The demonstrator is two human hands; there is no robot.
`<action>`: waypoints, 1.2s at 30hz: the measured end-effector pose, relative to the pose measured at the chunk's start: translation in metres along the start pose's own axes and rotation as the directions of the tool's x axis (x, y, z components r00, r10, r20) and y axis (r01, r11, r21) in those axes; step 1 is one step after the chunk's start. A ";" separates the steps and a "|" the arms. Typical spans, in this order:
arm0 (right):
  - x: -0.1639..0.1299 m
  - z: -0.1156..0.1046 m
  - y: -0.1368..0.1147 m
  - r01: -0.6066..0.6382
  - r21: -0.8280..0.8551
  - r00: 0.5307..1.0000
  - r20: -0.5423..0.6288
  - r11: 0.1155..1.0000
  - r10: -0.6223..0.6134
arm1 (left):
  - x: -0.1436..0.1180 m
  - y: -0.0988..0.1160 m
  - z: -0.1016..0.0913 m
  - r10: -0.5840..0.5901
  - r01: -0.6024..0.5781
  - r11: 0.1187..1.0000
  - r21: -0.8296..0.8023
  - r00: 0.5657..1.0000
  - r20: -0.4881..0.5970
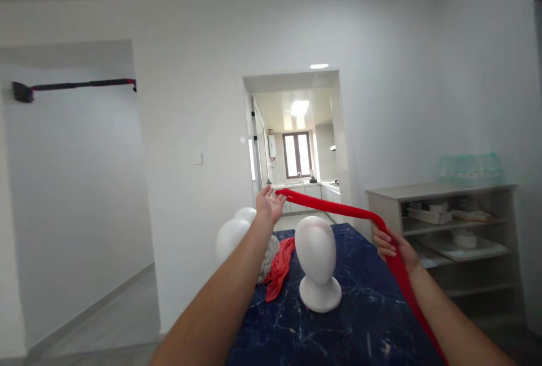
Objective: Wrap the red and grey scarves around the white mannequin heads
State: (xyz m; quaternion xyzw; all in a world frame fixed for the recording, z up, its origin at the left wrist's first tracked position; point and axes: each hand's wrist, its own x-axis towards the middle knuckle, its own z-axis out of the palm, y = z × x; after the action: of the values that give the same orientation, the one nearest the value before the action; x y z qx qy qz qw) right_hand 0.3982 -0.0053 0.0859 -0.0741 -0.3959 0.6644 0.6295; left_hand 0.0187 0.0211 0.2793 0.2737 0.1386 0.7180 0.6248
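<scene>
A long red scarf (pixel 324 204), gathered into a narrow band, stretches between my two hands above the table. My left hand (pixel 271 203) is closed at its far end, palm turned up. Farther along, my right hand (pixel 396 248) grips the band, and the rest hangs down past my right forearm out of view. Below the stretched part, a white foam mannequin head (pixel 315 250) stands upright and bare on the dark blue marbled table (pixel 296 332). Left of it lie a coral-red cloth (pixel 279 273) and a grey cloth (pixel 267 261), partly behind my left arm.
More white mannequin heads (pixel 231 237) stand at the left, partly hidden by my left arm. A shelf unit (pixel 440 191) with trays and wrapped bottles (pixel 470 168) on top is at the right. Beyond the table, a doorway opens onto a kitchen (pixel 296 154).
</scene>
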 end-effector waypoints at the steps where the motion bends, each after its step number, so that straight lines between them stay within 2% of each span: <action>1: 0.007 0.001 0.009 0.001 0.040 1.000 0.018 0.999 -0.002 | 0.006 -0.006 -0.007 0.005 -0.005 1.000 0.002 0.999 -0.031; 4: 0.025 0.003 0.034 0.051 0.145 0.997 0.055 0.988 -0.059 | 0.019 -0.025 -0.027 0.022 -0.021 1.000 0.005 0.991 -0.134; 6: 0.036 0.004 0.051 0.090 0.189 0.995 0.034 0.978 -0.098 | 0.025 -0.038 -0.042 0.035 -0.034 0.999 0.008 0.979 -0.200; 10: 0.049 0.000 0.081 0.101 0.188 0.986 -0.147 0.977 -0.074 | 0.029 -0.059 -0.079 0.046 -0.040 0.999 0.023 0.945 -0.324; 13: 0.049 -0.013 0.104 0.076 0.154 0.962 -0.271 0.985 -0.032 | 0.025 -0.069 -0.108 0.035 -0.024 0.999 0.033 0.920 -0.391; 19: 0.038 -0.048 0.145 0.070 0.099 0.890 -0.456 0.993 -0.017 | 0.010 -0.081 -0.158 0.019 -0.006 1.000 0.031 0.897 -0.442; 23: 0.030 -0.060 0.162 0.049 0.100 0.841 -0.541 0.994 0.013 | -0.009 -0.090 -0.188 0.029 -0.034 0.999 0.000 0.867 -0.498; 26: 0.027 -0.061 0.170 0.034 0.106 0.833 -0.553 0.994 0.030 | -0.029 -0.093 -0.208 0.029 -0.049 0.999 -0.023 0.849 -0.528; 29: 0.026 -0.060 0.175 0.002 0.103 0.844 -0.534 0.995 0.054 | -0.049 -0.093 -0.222 0.029 -0.059 0.998 -0.038 0.842 -0.539; 33: 0.026 -0.057 0.177 -0.052 0.105 0.880 -0.465 0.993 0.095 | -0.078 -0.100 -0.233 0.020 -0.070 0.995 -0.075 0.851 -0.525; 36: 0.025 -0.053 0.176 -0.097 0.111 0.896 -0.422 0.989 0.135 | -0.100 -0.117 -0.235 -0.049 -0.051 0.982 -0.184 0.865 -0.499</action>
State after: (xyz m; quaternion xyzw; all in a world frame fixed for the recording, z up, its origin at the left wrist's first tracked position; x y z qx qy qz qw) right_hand 0.2883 0.0593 -0.0488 -0.2141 -0.2133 0.6848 0.6630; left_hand -0.0115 -0.0216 0.0032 0.0165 0.2264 0.7746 0.5903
